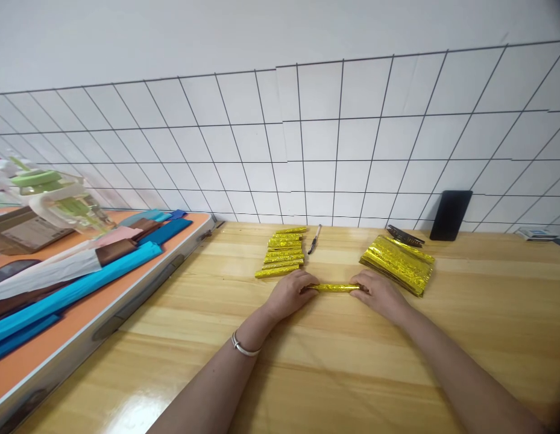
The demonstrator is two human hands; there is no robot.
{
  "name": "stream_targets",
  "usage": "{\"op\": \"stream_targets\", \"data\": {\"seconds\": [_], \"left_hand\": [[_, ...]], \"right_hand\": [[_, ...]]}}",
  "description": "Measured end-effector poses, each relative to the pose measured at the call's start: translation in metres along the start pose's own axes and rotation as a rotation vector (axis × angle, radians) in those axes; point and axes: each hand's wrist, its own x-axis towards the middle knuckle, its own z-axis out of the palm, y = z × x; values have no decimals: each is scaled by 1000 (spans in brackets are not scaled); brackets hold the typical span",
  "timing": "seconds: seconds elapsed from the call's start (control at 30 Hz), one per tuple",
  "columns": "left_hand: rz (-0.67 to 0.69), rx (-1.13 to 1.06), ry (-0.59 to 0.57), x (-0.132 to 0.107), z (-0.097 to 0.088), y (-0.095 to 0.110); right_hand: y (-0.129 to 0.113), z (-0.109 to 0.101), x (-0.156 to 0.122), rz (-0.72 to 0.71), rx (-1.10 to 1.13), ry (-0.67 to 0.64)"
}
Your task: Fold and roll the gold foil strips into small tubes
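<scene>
Left hand (292, 294) and right hand (380, 293) pinch a narrow gold strip (336, 288) by its ends

Nearest, two bare forearms reach in over the pale wooden desk (347, 374), a silvery bracelet (244, 346) circling the left wrist. The hands are apart, palms down, with fingers closed on opposite ends of the shiny strip, which runs crosswise between them, low over the middle of the desk; whether it touches the wood is hard to tell.

To the left, an orange-topped surface (17, 380) with a pale edge carries long blue rolls (81, 289), along with brown, white and pink material.

Just beyond the left hand lies a row of similar gold strips (284, 252), side by side. Beyond the right hand sits a fanned stack of wider gold sheets (399, 263). A pen (314, 239) rests between these two groups, nearer the row. Behind the stack is a dark curved object (405, 235), and farther back a black phone-like slab (451, 215) leans against the white wall (320, 138), which is marked with a dark grid.
</scene>
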Motion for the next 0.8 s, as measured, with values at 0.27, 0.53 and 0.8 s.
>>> {"op": "stream_targets", "data": {"seconds": [0.27,0.53,0.8], "left_hand": [[-7,-11,-4,0,1,0],[-34,-26,-7,0,-1,3],[-145,-182,-13,-1,2,0]], "right_hand": [[2,3,-1,-33,-63,35],[-1,1,-1,-47,-79,32],[0,0,-1,-36,-23,26]]}}
